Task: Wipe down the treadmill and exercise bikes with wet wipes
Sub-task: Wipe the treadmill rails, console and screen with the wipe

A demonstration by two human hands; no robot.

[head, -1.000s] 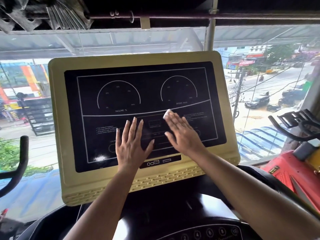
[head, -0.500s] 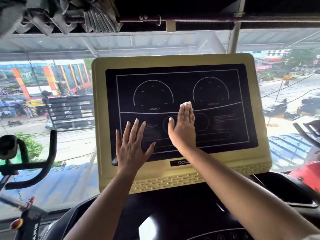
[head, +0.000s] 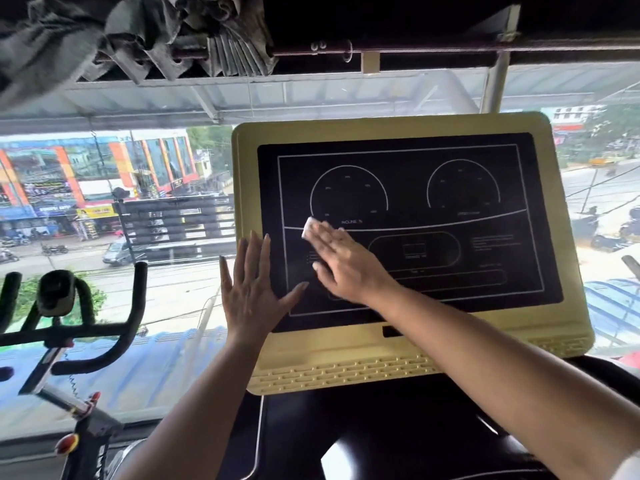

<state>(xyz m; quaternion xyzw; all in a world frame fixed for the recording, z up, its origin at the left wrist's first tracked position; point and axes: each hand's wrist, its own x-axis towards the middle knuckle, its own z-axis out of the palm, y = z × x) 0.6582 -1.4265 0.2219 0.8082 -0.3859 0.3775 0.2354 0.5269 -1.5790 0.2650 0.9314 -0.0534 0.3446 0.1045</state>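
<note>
Your right hand [head: 346,263] presses the wet wipe [head: 308,229] flat-fingered onto the treadmill console [head: 311,351]; your left hand [head: 249,292], fingers spread, seemingly braces its edge.

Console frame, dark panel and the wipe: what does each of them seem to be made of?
Frame: likely moulded plastic, matte pale yellow; rounded corners and a slotted grille suggest it. Panel: probably glass or acrylic, smooth black with printed white lines and a faint sheen. Wipe: seemingly soft white nonwoven cloth, folded small under the right hand.
</note>
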